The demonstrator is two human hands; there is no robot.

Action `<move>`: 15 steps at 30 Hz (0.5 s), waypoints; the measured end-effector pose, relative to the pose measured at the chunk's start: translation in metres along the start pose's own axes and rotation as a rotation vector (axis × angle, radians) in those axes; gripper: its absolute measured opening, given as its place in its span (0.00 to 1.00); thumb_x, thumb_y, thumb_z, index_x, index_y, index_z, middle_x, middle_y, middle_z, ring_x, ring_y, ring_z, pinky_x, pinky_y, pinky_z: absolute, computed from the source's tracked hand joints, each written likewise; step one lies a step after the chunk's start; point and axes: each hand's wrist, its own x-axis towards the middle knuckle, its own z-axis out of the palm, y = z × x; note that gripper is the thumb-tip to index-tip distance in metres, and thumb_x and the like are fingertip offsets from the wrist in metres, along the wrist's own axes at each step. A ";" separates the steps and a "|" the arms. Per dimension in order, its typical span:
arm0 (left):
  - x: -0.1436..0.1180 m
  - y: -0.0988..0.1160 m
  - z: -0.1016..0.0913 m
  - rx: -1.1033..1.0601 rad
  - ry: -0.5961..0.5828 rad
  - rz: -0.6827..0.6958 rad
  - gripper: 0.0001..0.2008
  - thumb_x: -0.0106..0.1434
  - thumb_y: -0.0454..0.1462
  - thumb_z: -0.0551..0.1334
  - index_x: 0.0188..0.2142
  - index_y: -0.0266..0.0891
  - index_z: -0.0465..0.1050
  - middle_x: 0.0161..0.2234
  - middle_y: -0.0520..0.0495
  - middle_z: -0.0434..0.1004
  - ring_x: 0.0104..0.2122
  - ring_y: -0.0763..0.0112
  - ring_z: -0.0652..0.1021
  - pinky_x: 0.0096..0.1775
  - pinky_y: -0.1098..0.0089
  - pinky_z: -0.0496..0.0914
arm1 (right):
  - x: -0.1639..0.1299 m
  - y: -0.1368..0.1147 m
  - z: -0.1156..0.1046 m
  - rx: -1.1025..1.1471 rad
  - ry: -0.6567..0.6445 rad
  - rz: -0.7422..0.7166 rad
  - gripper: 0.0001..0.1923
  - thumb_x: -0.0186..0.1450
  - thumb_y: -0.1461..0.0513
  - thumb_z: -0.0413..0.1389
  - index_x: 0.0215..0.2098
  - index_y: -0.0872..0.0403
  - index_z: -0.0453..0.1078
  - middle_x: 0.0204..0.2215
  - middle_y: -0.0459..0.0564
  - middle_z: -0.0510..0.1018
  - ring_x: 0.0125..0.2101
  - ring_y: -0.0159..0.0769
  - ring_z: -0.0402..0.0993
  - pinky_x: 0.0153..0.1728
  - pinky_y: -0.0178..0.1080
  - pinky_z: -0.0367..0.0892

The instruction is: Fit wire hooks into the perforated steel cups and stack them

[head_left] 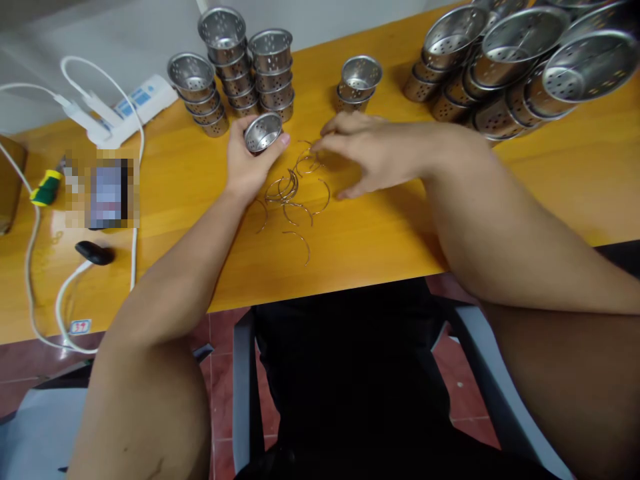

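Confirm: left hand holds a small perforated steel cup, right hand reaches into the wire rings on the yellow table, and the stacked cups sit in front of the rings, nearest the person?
Not quite. The head view shows the stacked cups beyond the wire rings, at the table's far side, not nearest the person. The rest holds: the left hand holds a small perforated steel cup, and the right hand reaches into the rings.

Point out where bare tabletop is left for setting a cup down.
Bare wood lies along the near table edge right of the wire handles, and below the lying cup stacks. Crowded: upright cup stacks and around both hands.
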 end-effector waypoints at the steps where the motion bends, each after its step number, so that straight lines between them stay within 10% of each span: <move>1: -0.004 0.006 0.000 -0.009 -0.032 0.004 0.57 0.44 0.85 0.82 0.59 0.58 0.71 0.56 0.51 0.90 0.60 0.45 0.82 0.69 0.29 0.75 | 0.005 -0.007 0.007 0.003 -0.018 -0.012 0.47 0.65 0.50 0.83 0.78 0.44 0.76 0.73 0.63 0.76 0.70 0.80 0.75 0.72 0.74 0.76; 11: -0.021 0.020 0.013 -0.261 -0.054 -0.098 0.50 0.51 0.79 0.86 0.57 0.53 0.77 0.55 0.44 0.88 0.62 0.38 0.89 0.70 0.32 0.82 | 0.044 -0.024 0.057 0.109 0.117 -0.152 0.18 0.84 0.56 0.69 0.70 0.47 0.86 0.64 0.61 0.83 0.67 0.66 0.79 0.74 0.65 0.73; 15: -0.009 -0.004 0.017 -0.198 0.032 -0.060 0.62 0.33 0.85 0.85 0.56 0.57 0.74 0.52 0.51 0.88 0.58 0.45 0.85 0.70 0.31 0.78 | 0.054 -0.034 0.064 0.133 0.180 -0.110 0.06 0.83 0.61 0.68 0.54 0.47 0.89 0.56 0.57 0.86 0.63 0.62 0.81 0.70 0.61 0.73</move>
